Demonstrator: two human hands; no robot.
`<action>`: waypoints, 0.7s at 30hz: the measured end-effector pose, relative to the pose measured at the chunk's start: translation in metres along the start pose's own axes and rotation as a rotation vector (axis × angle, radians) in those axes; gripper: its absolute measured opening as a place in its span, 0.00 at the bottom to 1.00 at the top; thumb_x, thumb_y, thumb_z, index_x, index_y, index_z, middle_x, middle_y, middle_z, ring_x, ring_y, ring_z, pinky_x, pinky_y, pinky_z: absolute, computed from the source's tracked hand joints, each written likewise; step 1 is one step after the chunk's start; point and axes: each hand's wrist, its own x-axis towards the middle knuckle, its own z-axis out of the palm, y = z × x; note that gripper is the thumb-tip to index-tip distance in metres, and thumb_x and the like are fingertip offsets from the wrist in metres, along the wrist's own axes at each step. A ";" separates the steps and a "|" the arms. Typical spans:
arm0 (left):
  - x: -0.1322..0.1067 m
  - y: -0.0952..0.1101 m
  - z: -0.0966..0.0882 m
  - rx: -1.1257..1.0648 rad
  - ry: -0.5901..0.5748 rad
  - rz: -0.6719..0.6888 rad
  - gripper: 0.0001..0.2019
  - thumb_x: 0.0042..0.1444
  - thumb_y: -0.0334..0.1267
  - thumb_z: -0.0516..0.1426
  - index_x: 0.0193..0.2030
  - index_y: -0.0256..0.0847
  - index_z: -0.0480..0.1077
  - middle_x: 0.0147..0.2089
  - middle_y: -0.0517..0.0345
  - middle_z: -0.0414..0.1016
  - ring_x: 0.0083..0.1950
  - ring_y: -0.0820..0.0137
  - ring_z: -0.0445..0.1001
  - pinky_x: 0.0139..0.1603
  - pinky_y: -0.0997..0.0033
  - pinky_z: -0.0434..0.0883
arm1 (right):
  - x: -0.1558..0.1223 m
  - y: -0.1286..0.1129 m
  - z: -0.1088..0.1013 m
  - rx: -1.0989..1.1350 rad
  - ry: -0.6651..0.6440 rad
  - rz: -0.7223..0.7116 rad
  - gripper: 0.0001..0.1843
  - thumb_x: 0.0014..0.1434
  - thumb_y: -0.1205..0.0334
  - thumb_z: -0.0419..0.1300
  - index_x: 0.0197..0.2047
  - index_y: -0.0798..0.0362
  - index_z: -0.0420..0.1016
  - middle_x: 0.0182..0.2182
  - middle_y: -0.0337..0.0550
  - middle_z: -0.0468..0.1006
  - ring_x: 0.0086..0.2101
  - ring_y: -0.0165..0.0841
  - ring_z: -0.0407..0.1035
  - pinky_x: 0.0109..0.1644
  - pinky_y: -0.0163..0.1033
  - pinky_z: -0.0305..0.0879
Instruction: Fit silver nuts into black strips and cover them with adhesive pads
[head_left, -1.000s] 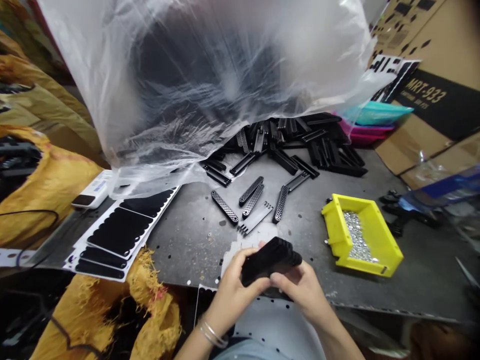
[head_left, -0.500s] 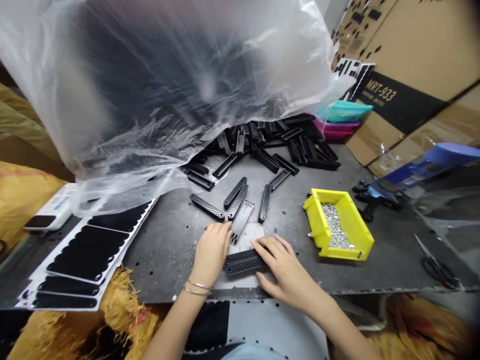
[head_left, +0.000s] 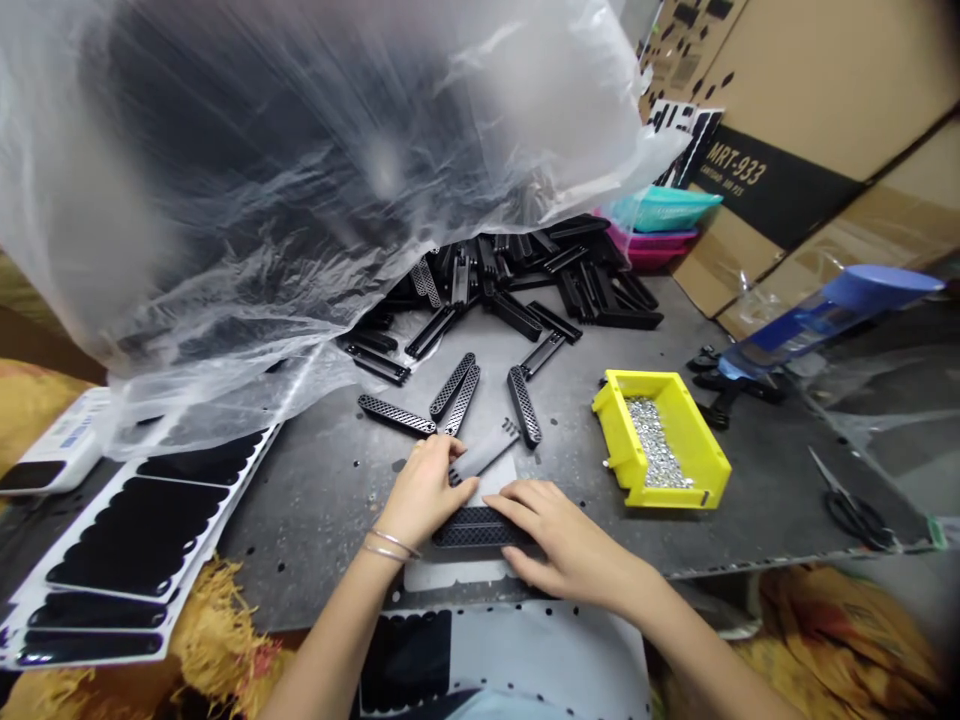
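Observation:
My left hand (head_left: pixel 421 490) pinches the lower end of a slim grey piece (head_left: pixel 487 452) with small dark prongs at its far end. My right hand (head_left: pixel 559 540) grips the right end of two black diamond-patterned bars (head_left: pixel 472 528) lying side by side, its thumb below them and its fingers above. The left hand's wrist side is close to the bars' left end. Under the bars is a pale sheet (head_left: pixel 457 574) on the grey table. Just beyond the hands lie several loose patterned bars (head_left: pixel 523 405).
A yellow bin (head_left: pixel 694 440) of small shiny metal parts stands right, with scissors (head_left: pixel 855 510) and a blue bottle-like object (head_left: pixel 817 320) beyond. Black parts (head_left: pixel 517 280) are heaped at the back below a plastic bag (head_left: pixel 337 180). Black adhesive-looking sheets (head_left: pixel 142 530) lie left.
The grey piece has swung clockwise, its pronged end now further right. My right hand remains at the bars. The whole view has shifted slightly.

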 end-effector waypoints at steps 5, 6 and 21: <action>-0.013 -0.017 -0.022 -0.100 -0.091 0.015 0.10 0.56 0.34 0.62 0.45 0.44 0.71 0.48 0.55 0.77 0.51 0.59 0.75 0.56 0.54 0.73 | 0.013 0.009 -0.040 0.020 0.032 0.041 0.19 0.70 0.52 0.59 0.61 0.47 0.74 0.54 0.46 0.77 0.55 0.40 0.71 0.63 0.47 0.69; -0.016 -0.021 -0.026 -0.121 -0.108 0.026 0.10 0.57 0.34 0.62 0.46 0.44 0.72 0.48 0.55 0.77 0.51 0.59 0.75 0.56 0.54 0.73 | 0.020 0.015 -0.046 -0.041 0.106 0.108 0.16 0.73 0.54 0.55 0.59 0.49 0.75 0.53 0.47 0.78 0.55 0.39 0.71 0.62 0.46 0.69; -0.060 -0.027 -0.015 -0.469 -0.053 0.173 0.12 0.71 0.34 0.51 0.46 0.44 0.77 0.49 0.52 0.76 0.54 0.63 0.75 0.61 0.56 0.72 | 0.030 0.063 -0.026 -0.134 0.174 0.125 0.17 0.72 0.61 0.56 0.61 0.43 0.75 0.59 0.48 0.78 0.57 0.43 0.73 0.64 0.56 0.70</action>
